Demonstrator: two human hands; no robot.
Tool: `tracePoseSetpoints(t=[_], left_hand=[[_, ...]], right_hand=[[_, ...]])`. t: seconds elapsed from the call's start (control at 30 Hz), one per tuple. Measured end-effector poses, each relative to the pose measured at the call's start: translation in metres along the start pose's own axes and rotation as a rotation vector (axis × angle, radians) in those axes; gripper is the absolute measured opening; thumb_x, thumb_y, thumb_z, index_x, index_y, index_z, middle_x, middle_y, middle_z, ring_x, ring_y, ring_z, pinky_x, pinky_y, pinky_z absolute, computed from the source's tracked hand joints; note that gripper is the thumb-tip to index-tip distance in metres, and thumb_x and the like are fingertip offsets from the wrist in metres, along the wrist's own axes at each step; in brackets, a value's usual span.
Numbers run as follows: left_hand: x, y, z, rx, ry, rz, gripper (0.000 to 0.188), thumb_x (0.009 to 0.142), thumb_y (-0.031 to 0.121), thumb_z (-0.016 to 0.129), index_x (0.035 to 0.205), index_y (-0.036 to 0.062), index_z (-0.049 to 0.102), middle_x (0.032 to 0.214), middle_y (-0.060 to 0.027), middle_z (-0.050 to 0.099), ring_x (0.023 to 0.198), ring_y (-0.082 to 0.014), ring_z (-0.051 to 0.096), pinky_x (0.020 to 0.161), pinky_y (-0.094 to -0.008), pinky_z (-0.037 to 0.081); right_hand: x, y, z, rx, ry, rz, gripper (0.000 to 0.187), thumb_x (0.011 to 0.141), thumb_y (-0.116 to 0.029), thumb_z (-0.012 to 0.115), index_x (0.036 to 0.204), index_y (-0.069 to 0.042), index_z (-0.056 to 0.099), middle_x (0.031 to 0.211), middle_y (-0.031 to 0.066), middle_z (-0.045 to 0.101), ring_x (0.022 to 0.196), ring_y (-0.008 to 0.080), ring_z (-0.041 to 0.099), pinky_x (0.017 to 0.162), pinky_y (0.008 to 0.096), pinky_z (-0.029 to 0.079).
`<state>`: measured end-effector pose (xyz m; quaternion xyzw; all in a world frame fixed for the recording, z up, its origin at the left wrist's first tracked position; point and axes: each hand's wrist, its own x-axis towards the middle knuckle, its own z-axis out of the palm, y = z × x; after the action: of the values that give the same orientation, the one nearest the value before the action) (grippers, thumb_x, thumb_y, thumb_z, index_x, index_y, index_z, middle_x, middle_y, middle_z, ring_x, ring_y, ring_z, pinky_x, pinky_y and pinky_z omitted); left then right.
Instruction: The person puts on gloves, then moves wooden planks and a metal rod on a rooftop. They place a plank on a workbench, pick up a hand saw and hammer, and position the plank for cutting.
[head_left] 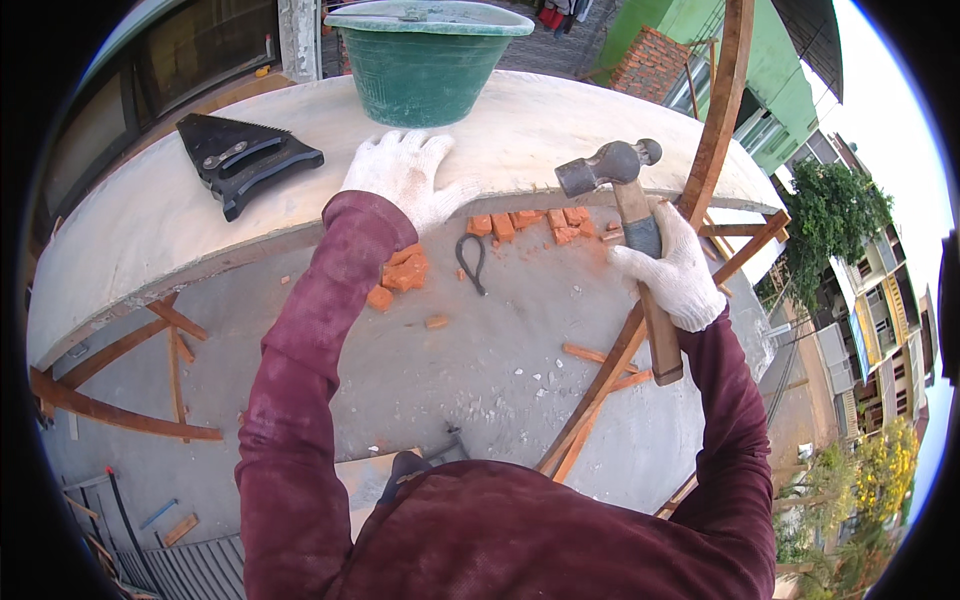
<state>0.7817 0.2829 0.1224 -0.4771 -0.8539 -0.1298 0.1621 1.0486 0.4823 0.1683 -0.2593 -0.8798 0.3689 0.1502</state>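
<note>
My right hand [674, 270], in a white knit glove, grips the wooden handle of a ball-peen hammer [612, 170], whose steel head is raised above the edge of a pale curved concrete ledge [130, 230]. My left hand [405, 172], also gloved, rests flat with fingers spread on the ledge, just in front of a green plastic bucket [425, 60]. Below the ledge edge lie orange brick pieces [530, 224] and a larger broken brick chunk [402, 272] on a grey slab.
A black notched trowel [240, 158] lies on the ledge at the left. A dark wire loop [472, 262] lies on the grey slab [480, 370]. Wooden props [600, 385] and planks [130, 415] lean around it. Buildings and a street lie far below at the right.
</note>
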Motion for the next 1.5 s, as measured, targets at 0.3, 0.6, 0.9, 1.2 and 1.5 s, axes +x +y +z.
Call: tracePoseSetpoints(t=[0.3,0.6,0.9,1.2,1.5], left_hand=[[0.001,0.0,-0.004,0.13,-0.22,0.181,0.086,0.086,0.047,0.076,0.156,0.0138,0.038,0.158,-0.0153,0.042,0.147,-0.0327,0.039,0.121,-0.0532,0.031],[0.002,-0.001,-0.01,0.043,-0.195,0.238,0.099,0.082,0.066,0.073,0.157,0.0117,0.038,0.157,-0.0166,0.042,0.149,-0.0327,0.036,0.122,-0.0572,0.028],[0.002,-0.009,-0.003,0.002,-0.2,0.253,0.105,0.08,0.074,0.069,0.156,0.0088,0.039,0.155,-0.017,0.045,0.147,-0.0335,0.039,0.12,-0.0576,0.028],[0.008,-0.001,-0.002,0.034,-0.183,0.285,0.101,0.078,0.06,0.079,0.156,0.0122,0.037,0.155,-0.015,0.044,0.147,-0.0326,0.04,0.121,-0.0538,0.03],[0.003,-0.004,-0.003,0.09,-0.223,0.287,0.1,0.076,0.046,0.086,0.157,0.0129,0.036,0.156,-0.0136,0.044,0.145,-0.0315,0.041,0.121,-0.0498,0.032]], right_hand=[[-0.012,-0.058,0.021,-0.332,0.499,-0.294,0.054,0.091,-0.022,0.077,0.132,0.0,0.05,0.102,0.0178,0.07,0.095,0.0242,0.073,0.081,0.0377,0.057],[-0.006,-0.015,0.059,-0.679,0.261,0.022,0.052,0.087,-0.013,0.07,0.133,0.001,0.049,0.1,0.0313,0.07,0.095,0.0463,0.072,0.078,0.0458,0.058],[-0.018,-0.086,0.055,0.021,0.89,-0.386,0.039,0.091,-0.014,0.076,0.119,0.001,0.054,0.09,0.0104,0.07,0.074,0.0169,0.071,0.064,0.0306,0.057],[-0.034,0.031,0.105,-0.323,0.389,0.137,0.042,0.082,-0.01,0.064,0.123,0.0,0.055,0.09,0.0327,0.067,0.096,0.0505,0.067,0.078,0.0505,0.055],[-0.032,-0.051,0.093,0.228,1.089,-0.406,0.038,0.087,-0.009,0.081,0.116,-0.001,0.058,0.091,0.0083,0.071,0.081,0.0127,0.07,0.073,0.0293,0.056]])
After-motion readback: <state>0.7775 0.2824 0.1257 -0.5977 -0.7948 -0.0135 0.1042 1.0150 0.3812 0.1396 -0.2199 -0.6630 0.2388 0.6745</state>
